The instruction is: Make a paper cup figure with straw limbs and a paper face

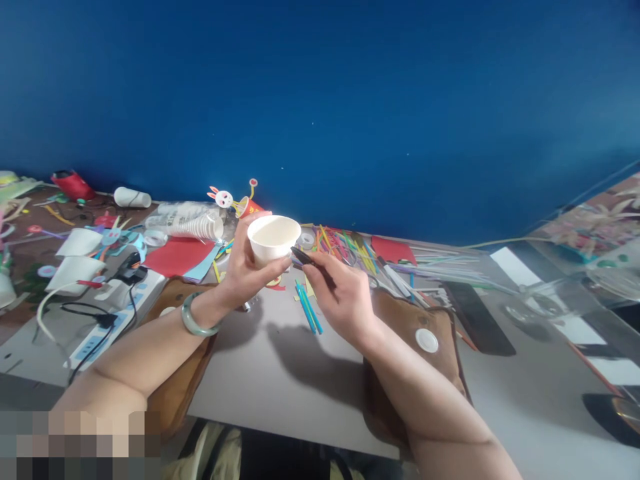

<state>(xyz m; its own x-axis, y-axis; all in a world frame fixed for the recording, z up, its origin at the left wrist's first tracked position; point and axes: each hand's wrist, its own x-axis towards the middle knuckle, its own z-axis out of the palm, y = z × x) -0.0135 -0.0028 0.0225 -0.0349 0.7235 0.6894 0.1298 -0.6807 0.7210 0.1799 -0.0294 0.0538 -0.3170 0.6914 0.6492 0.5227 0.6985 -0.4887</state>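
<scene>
A white paper cup (273, 248) is held up above the table, its open mouth tilted toward me. My left hand (245, 260) is wrapped round its left side and base, with a pale green bangle on the wrist. My right hand (345, 293) grips a black pen (301, 255), whose tip is close to the cup's right side; whether it touches I cannot tell. Below the hands, blue sticks (309, 308) lie on the grey table (280, 380). Behind the cup stands a red cup (246, 207) with a paper rabbit head (223, 199) on it.
Stacked paper cups (200, 227) in plastic and red paper (175, 257) lie at left, near a power strip (107, 327) with cables. Brown cushions (400, 340) lie under both forearms. Coloured pipe cleaners (340, 245) fill the back; a dark phone-like slab (477, 320) lies right.
</scene>
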